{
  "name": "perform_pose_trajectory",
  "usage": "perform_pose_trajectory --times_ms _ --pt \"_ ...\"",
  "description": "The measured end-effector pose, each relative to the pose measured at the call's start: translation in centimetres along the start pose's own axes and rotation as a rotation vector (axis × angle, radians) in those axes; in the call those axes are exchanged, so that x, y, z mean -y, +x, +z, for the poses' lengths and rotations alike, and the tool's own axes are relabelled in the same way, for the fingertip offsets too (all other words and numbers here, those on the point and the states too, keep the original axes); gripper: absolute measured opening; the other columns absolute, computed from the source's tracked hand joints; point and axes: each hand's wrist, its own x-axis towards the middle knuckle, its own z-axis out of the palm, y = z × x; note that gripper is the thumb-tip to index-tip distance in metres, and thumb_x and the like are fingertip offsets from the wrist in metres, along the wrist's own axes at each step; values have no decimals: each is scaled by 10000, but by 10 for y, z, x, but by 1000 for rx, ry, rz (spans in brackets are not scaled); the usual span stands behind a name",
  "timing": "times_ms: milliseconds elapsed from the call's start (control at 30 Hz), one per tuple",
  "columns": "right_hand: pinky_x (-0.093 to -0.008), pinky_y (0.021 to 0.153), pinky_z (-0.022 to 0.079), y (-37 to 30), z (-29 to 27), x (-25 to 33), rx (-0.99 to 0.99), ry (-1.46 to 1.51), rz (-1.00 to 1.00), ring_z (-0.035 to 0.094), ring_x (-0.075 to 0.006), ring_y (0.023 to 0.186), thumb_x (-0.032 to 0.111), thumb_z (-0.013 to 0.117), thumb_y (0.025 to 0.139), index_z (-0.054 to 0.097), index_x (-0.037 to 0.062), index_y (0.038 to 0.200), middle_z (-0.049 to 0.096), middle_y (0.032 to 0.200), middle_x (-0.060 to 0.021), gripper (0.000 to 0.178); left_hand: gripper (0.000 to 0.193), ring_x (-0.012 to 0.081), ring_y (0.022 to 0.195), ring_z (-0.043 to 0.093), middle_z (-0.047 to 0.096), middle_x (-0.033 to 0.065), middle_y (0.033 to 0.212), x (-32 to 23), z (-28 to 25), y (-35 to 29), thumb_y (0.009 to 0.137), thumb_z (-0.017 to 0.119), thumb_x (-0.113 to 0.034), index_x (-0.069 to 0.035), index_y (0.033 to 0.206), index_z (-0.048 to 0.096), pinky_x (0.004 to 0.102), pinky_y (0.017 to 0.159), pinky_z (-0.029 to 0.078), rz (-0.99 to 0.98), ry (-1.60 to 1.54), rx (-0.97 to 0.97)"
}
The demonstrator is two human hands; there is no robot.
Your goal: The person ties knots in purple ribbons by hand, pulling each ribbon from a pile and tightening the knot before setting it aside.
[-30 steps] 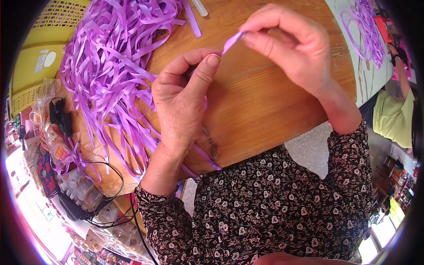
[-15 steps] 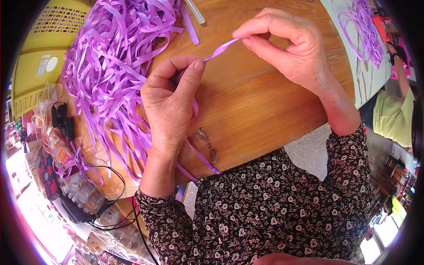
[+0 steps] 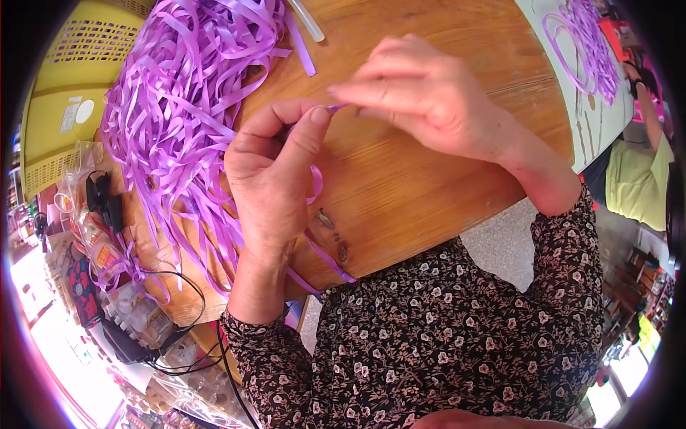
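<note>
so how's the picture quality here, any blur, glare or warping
In the head view, the right hand is blurred, while the left hand looks sharper; in the head view, glare whites out a bright area at lower left; in the head view, the dark-rimmed fisheye bows the outer edge of the yellow basket.

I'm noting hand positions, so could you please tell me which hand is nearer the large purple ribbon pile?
Left: the left hand is just right of the large purple ribbon pile, while the right hand is farther off rightward.
</note>
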Motion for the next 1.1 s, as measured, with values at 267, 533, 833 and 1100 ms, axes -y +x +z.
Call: perform_pose_trajectory --times_ms 267,533,833,1100 --pt "-274 592 439 2 -17 3 78 77 175 552 -188 684 18 689 744 678 37 909 577 751 -59 167 41 -9 457 387 529 -62 641 -2 -10 7 836 654 -42 -19 867 638 160 394 267 167 189 -91" --pt "-253 593 420 3 -18 4 285 1041 575 548 -119 699 32 629 819 663 11 953 624 844 -79 140 61 -8 541 430 544 -60 668 6 -4 7 814 675 -31 -27 859 634 149 457 304 134 86 -47" --pt "-250 707 457 -1 -4 14 -49 1282 657 561 -130 781 -6 550 867 605 8 1138 634 1059 -136 277 87 -13 601 444 565 -67 723 9 9 -6 825 643 12 -19 905 631 130 525 325 66 -152 -10" --pt "-250 774 472 2 3 21 -54 1210 749 574 -116 828 -12 574 854 618 20 1130 644 1011 -73 281 158 -27 578 390 496 -108 687 23 18 -9 832 610 63 9 977 644 119 516 296 353 27 -71"
